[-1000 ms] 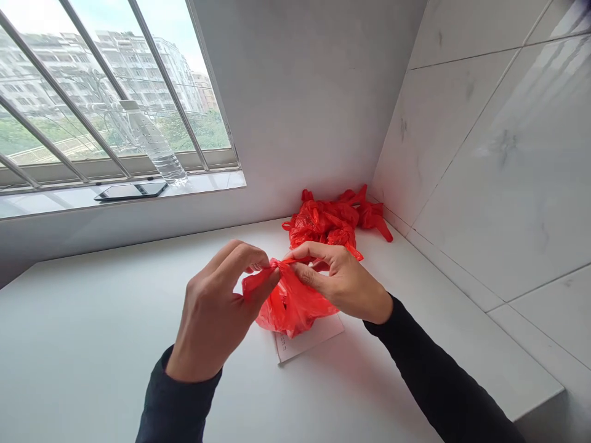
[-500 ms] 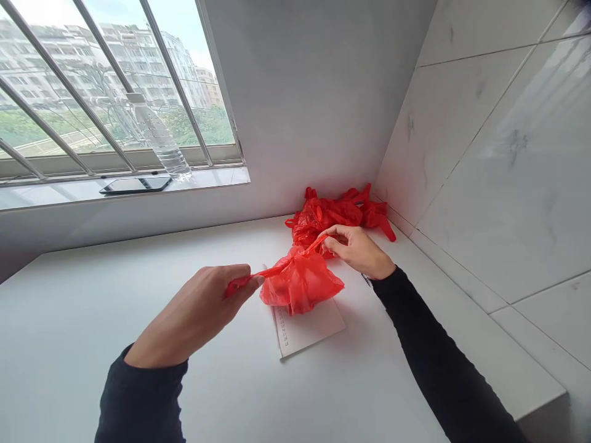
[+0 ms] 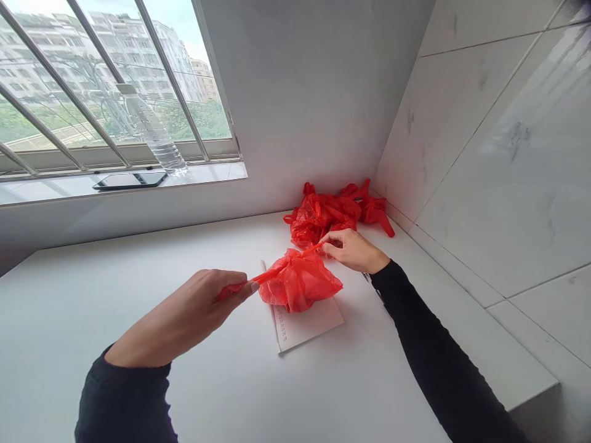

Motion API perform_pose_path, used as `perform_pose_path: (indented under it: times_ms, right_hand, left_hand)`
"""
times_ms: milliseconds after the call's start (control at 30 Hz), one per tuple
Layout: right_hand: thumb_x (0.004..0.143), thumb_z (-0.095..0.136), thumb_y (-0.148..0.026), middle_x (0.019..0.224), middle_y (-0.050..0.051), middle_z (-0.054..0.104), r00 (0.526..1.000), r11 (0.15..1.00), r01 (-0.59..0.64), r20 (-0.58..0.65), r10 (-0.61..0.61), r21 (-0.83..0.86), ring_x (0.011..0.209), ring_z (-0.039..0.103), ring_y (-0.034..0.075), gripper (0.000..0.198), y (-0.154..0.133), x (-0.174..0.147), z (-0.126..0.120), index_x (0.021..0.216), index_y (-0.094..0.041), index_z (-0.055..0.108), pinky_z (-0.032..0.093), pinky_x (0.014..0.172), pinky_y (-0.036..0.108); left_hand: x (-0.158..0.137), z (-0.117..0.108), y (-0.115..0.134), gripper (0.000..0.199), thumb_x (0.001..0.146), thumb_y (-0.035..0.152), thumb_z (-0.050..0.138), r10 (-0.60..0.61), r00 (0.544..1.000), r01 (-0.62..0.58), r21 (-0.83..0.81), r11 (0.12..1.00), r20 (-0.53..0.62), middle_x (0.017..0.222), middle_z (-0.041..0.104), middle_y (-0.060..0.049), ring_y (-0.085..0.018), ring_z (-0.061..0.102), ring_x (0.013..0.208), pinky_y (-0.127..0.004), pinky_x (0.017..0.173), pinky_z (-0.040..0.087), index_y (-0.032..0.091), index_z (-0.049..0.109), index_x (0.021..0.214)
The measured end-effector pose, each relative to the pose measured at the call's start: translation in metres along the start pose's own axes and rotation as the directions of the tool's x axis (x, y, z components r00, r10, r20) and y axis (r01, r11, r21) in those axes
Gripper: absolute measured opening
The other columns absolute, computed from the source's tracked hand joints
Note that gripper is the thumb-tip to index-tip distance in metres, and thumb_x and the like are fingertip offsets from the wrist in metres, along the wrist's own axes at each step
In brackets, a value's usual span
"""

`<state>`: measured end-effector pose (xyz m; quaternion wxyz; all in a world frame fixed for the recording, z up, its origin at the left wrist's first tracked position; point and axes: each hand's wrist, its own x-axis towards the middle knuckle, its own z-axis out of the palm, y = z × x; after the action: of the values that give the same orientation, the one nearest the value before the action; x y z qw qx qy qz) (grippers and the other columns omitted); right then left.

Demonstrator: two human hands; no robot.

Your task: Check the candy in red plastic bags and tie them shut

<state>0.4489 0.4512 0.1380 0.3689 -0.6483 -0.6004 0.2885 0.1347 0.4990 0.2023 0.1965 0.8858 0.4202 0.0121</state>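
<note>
A red plastic bag [image 3: 301,283], gathered at the top, sits over a white notebook [image 3: 308,327] with dark marks along its left edge. What the bag contains is hidden. My left hand [image 3: 210,301] is closed around one twisted handle of it, drawn out to the left. Between thumb and fingers, my right hand [image 3: 348,248] pinches the other handle on the upper right. Both handles look taut. Just behind my right hand lies a heap of red plastic bags [image 3: 323,212] against the wall.
The white table [image 3: 221,394] runs back to a grey wall and a marbled tile wall [image 3: 498,160] at the right. On the window sill stand a water bottle [image 3: 152,132] and, lying flat, a dark-screened phone or tablet [image 3: 129,180]. Metal bars cross the window.
My left hand has moved a little left and down, pulling its handle further out. My right hand has dropped slightly, and its handle lies flatter. The view has shifted slightly.
</note>
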Motion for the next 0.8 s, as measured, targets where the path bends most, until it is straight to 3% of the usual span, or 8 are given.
perform_pose_path:
  times_ms: [200,333,400,467,567,667,800]
  right_hand:
    - [0.086,0.058,-0.035,0.072,-0.001,0.063,1.0,0.998,0.0,0.005,0.001,-0.068,0.065,0.052,0.013,0.023,0.005,0.0,-0.016,0.082,-0.019,0.074,0.04,0.062,0.029]
    - [0.088,0.054,-0.032,0.076,0.001,0.067,0.998,0.99,-0.012,-0.059,0.004,-0.137,0.068,0.056,0.016,0.024,0.003,-0.002,-0.016,0.088,-0.019,0.075,0.044,0.067,0.032]
    - [0.087,0.054,-0.026,0.094,0.004,0.071,0.997,0.986,-0.001,-0.081,-0.013,-0.167,0.085,0.062,0.02,0.025,-0.004,-0.009,-0.015,0.099,-0.022,0.076,0.048,0.08,0.035]
    - [0.086,0.055,-0.02,0.121,0.005,0.069,0.995,0.975,0.056,-0.063,-0.071,-0.215,0.114,0.058,0.024,0.037,-0.016,-0.018,-0.014,0.119,-0.026,0.072,0.045,0.099,0.04]
    - [0.091,0.056,-0.026,0.147,0.006,0.052,0.977,0.938,0.21,0.092,-0.191,-0.276,0.139,0.04,0.027,0.056,-0.033,-0.03,-0.005,0.147,-0.03,0.052,0.038,0.113,0.045]
    - [0.094,0.057,-0.037,0.159,0.011,0.038,0.933,0.91,0.289,0.302,-0.198,-0.296,0.148,0.03,0.031,0.068,-0.036,-0.031,0.021,0.158,-0.028,0.035,0.032,0.118,0.052]
    - [0.091,0.058,-0.026,0.159,0.018,0.035,0.892,0.853,0.342,0.422,-0.162,-0.395,0.148,0.031,0.035,0.08,-0.018,-0.02,0.073,0.162,-0.023,0.022,0.03,0.119,0.053]
  left_hand:
    - [-0.009,-0.01,-0.011,0.047,0.095,0.061,0.04,-0.049,0.999,0.05,-0.012,0.999,0.02,0.068,0.022,0.002,-0.014,0.018,0.061,-0.031,0.051,0.016,0.023,0.026,0.07]
    - [-0.007,-0.009,-0.008,0.049,0.095,0.062,0.039,-0.065,0.997,0.066,0.015,0.998,-0.028,0.069,0.019,0.002,-0.015,0.015,0.061,-0.032,0.05,0.014,0.023,0.02,0.072]
    - [-0.004,-0.006,-0.003,0.051,0.095,0.063,0.039,-0.049,0.998,0.051,0.033,0.998,-0.049,0.068,0.019,0.002,-0.015,0.014,0.061,-0.032,0.05,0.013,0.023,0.019,0.072]
    - [0.0,-0.003,0.001,0.05,0.096,0.062,0.039,-0.011,0.998,0.014,0.045,0.999,-0.056,0.066,0.02,0.003,-0.014,0.015,0.06,-0.032,0.05,0.013,0.022,0.021,0.071]
    - [0.004,0.004,0.006,0.046,0.098,0.058,0.038,0.04,0.999,-0.038,0.069,0.997,-0.017,0.061,0.027,0.004,-0.014,0.019,0.057,-0.031,0.05,0.016,0.023,0.029,0.07]
    - [0.005,0.008,0.007,0.043,0.1,0.055,0.035,0.074,0.997,-0.078,0.119,0.99,0.038,0.059,0.035,0.004,-0.013,0.026,0.054,-0.031,0.052,0.018,0.023,0.038,0.071]
    - [0.003,0.008,0.006,0.045,0.102,0.053,0.03,0.078,0.996,-0.085,0.16,0.983,0.052,0.06,0.048,0.003,-0.013,0.038,0.053,-0.03,0.052,0.024,0.024,0.044,0.071]
